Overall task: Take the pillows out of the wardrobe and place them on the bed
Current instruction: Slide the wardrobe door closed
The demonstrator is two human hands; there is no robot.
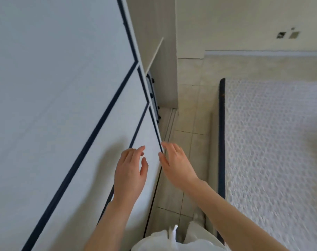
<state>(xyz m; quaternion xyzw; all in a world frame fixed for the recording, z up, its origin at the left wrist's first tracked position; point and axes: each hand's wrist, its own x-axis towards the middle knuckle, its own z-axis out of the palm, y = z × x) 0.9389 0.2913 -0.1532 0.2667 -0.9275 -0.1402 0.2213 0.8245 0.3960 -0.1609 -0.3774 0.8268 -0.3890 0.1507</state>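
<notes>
In the head view, the person stood close against the wardrobe [63, 105], whose pale sliding door [92, 142] with dark trim filled the left half of the picture and ran away from the body in a long tilted line. Both hands were at the door's free edge, low in the frame. The left hand [129, 172] lay flat against the door's face just inside that edge, its fingers spread and its grip apart, clamped on nothing. The right hand [174, 163] was on the far side of the same edge, fingers curled loosely round it and touching it, so that its grip was partly apart and had not closed on anything but the thin edge itself. The edge ran upward and away between the two hands, and the right hand was the nearer to the gap where the wardrobe stood open beyond it. No pillows could be seen; they were presumably behind the door, to the left of the hands, though the dark hardware in the narrow opening was too blurred to make out. The bed [273, 151], with its quilted white cover, lay to the right across a strip of tiled floor [188, 142], well apart from the door, so the door would likely have to slide aside along its track first.
</notes>
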